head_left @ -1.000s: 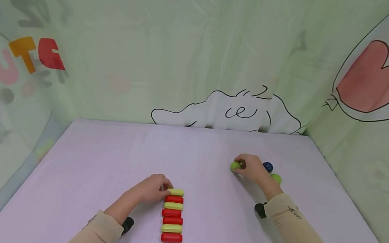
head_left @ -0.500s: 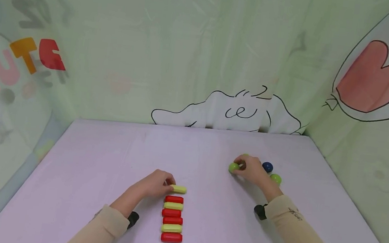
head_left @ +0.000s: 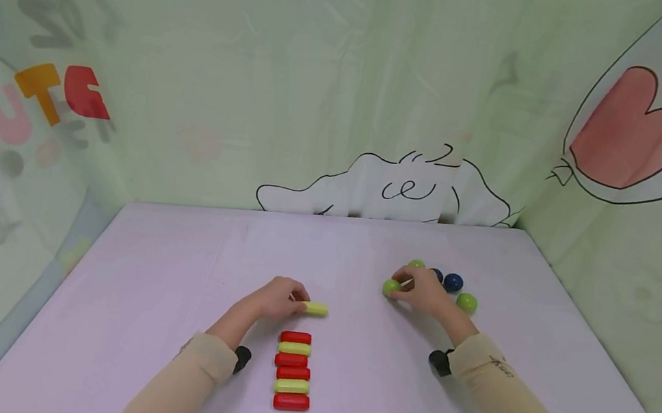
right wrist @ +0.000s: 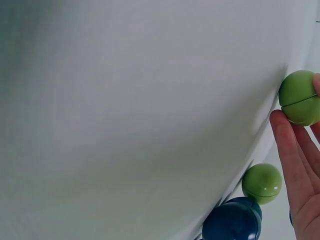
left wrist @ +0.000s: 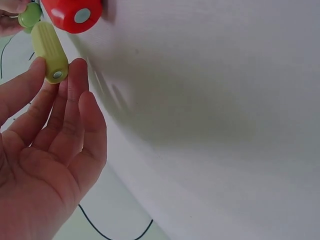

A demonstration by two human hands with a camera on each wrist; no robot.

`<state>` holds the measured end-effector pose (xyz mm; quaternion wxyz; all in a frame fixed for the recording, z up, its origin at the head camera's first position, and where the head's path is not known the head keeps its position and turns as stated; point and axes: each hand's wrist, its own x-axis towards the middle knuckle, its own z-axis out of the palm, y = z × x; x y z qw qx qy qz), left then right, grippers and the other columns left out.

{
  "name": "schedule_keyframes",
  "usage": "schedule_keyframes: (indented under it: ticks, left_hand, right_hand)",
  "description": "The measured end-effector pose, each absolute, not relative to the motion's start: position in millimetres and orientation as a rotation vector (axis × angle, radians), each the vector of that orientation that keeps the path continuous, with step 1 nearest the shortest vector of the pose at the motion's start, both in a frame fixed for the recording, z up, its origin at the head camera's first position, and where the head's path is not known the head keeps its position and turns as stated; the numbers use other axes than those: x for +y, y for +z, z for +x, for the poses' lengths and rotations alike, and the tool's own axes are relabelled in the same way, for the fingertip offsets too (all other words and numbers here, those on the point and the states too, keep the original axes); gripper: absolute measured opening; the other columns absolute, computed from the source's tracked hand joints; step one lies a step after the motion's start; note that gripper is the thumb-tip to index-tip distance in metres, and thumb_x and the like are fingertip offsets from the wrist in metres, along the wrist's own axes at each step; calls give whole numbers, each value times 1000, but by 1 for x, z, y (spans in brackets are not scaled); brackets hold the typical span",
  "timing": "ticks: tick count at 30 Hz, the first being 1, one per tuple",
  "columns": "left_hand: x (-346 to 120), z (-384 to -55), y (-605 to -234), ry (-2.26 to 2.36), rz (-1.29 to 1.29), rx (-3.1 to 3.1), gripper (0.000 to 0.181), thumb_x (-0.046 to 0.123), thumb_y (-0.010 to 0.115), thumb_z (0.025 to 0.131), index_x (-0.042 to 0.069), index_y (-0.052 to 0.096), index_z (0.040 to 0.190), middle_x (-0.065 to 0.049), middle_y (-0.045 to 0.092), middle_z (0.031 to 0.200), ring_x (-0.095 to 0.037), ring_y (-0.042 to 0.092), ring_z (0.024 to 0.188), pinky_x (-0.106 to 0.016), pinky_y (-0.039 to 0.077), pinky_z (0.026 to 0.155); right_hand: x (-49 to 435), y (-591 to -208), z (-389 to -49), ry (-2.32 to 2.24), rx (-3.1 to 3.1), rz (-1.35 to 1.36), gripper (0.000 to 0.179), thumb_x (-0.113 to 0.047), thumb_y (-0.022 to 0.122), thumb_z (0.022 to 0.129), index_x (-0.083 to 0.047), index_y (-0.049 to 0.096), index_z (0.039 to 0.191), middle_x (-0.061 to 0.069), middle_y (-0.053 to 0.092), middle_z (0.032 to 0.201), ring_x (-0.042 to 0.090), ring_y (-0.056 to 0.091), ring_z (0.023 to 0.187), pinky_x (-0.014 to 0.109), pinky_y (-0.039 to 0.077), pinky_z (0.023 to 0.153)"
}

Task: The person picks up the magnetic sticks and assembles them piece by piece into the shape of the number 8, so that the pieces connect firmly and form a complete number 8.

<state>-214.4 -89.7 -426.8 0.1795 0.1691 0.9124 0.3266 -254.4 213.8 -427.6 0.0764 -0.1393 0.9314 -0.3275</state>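
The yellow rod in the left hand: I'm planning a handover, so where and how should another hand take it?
Likely by its free right end, coming from the right: the left hand pinches the yellow rod near its other end, and most of its length sticks out rightward.

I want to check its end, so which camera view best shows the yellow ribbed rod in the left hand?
The left wrist view: the yellow ribbed plastic-looking rod appears large, its end's pale round disc visible. The head view shows it small, partly hidden by the left hand. The right wrist view doesn't show it.
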Motion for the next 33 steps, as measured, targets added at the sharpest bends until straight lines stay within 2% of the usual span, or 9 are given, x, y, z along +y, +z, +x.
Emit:
schedule_keyframes:
  ticks: [11, 22, 33]
  left_hand:
    - [-79, -232, -425, 896, 461, 2587, 14, 10, 59, 87, 3, 65, 98, -3, 58, 85, -15, 51, 77, -27, 44, 69]
    - [-71, -241, -422, 900, 374, 2580, 18, 14, 60, 89, 6, 63, 104, -3, 57, 91, -17, 50, 83, -31, 46, 77]
    - [-64, -253, -426, 904, 416, 2590, 18, 12, 57, 90, 4, 64, 104, -2, 59, 86, -14, 52, 77, -28, 44, 73]
  right_hand:
    - [206, -429, -250, -1016, 2775, -507, 28, -10, 73, 76, 1, 61, 99, 16, 62, 99, 24, 62, 84, 33, 51, 74]
    - [195, -430, -246, -1076, 2746, -512, 26, -10, 73, 76, -1, 61, 97, 14, 63, 98, 24, 62, 84, 32, 51, 72]
    - [182, -430, -244, -1015, 2743, -477, 24, -13, 74, 76, -5, 62, 95, 9, 63, 97, 21, 62, 85, 30, 51, 72]
